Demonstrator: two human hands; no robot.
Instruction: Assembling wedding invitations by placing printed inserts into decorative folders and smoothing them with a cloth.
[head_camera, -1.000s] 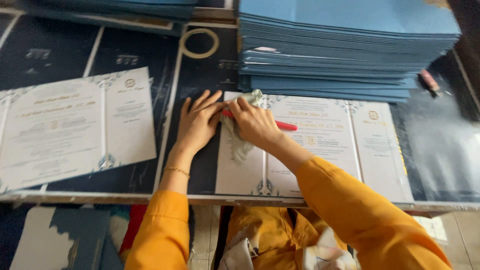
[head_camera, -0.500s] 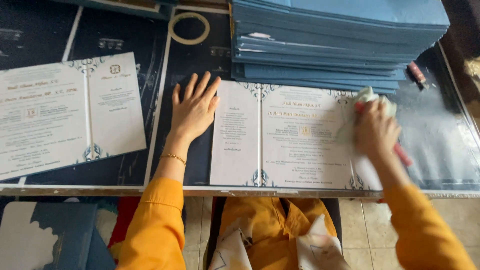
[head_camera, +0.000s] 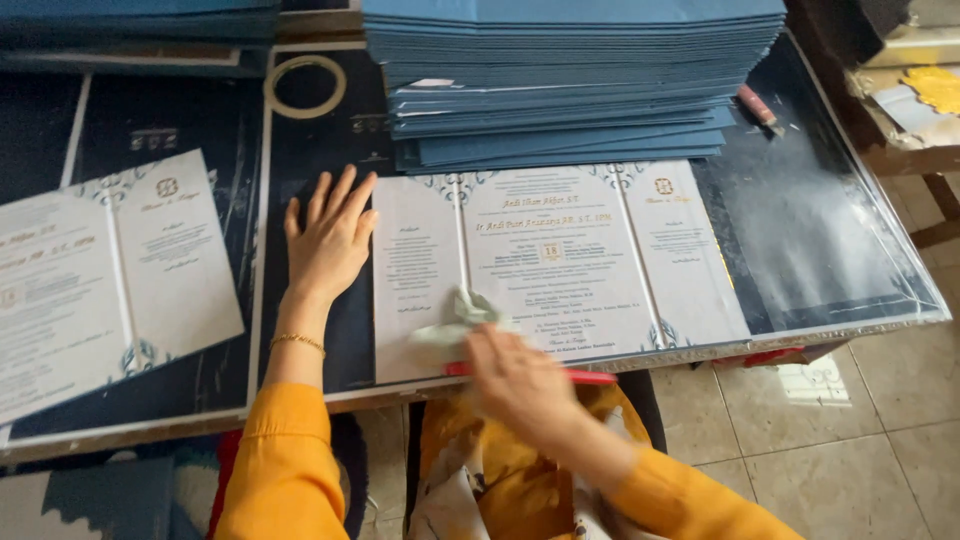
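We see a dark table (head_camera: 300, 160) topped with a clear sheet, daylight glaring off its right part. Beige floor tiles (head_camera: 850, 440) lie near right. A wooden piece of furniture (head_camera: 900, 150) stands far right.

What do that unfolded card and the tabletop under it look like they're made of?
The unfolded card looks like stiff pale card stock, matte, with two crisp fold lines. The tabletop seems to be glass or clear sheet over dark printed paper: it shows glare and reflections.
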